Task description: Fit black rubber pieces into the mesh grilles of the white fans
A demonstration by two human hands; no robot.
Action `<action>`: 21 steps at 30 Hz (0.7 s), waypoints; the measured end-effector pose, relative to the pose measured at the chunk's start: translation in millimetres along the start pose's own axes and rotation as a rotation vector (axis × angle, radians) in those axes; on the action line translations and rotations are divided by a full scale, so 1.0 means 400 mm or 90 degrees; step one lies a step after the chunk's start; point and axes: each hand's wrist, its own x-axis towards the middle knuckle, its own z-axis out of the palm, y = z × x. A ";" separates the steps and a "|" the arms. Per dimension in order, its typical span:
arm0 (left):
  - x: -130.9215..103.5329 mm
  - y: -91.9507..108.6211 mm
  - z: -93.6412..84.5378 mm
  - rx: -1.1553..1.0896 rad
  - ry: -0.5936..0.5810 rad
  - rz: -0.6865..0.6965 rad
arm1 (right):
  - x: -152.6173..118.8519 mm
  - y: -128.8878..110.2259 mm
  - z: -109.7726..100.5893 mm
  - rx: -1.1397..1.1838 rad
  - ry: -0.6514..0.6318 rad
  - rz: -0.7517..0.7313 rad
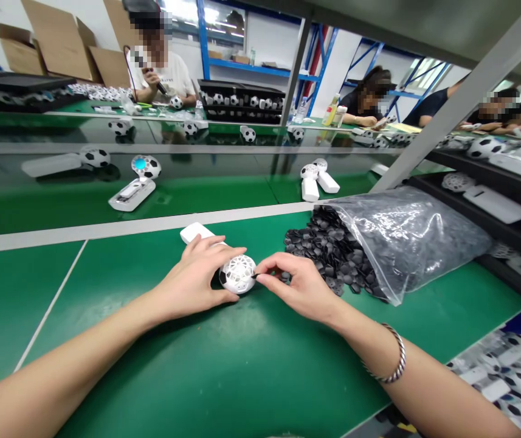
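Note:
On the green bench, my left hand [196,277] is wrapped round a handheld fan [238,275] with a round football-patterned head. Its white grille faces up, and its white handle [194,232] pokes out beyond my fingers. My right hand [299,283] pinches a small black piece [255,277] between thumb and forefinger, at the right edge of the fan head. Most of that piece is hidden by my fingertips. Just past my right hand lies a heap of small black plastic pieces [333,246], spilling from a clear plastic bag [417,234].
Beyond the bench, a conveyor belt [224,182] carries several football fans, including an opened one [133,193]. Black trays [483,188] of fans stand at right, under a slanted metal post [461,91]. A co-worker [162,73] sits opposite; others work at far right.

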 end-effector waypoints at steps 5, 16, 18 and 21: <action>0.005 0.008 0.014 0.009 0.068 -0.036 | 0.001 0.011 0.022 0.004 0.000 -0.028; 0.003 0.016 0.016 -0.017 0.087 -0.053 | 0.012 0.030 0.040 0.023 0.039 -0.007; 0.002 0.016 0.018 -0.015 0.092 -0.053 | 0.014 0.026 0.039 0.016 0.044 -0.005; 0.001 0.017 0.019 -0.014 0.102 -0.052 | 0.016 0.027 0.039 0.006 0.056 0.000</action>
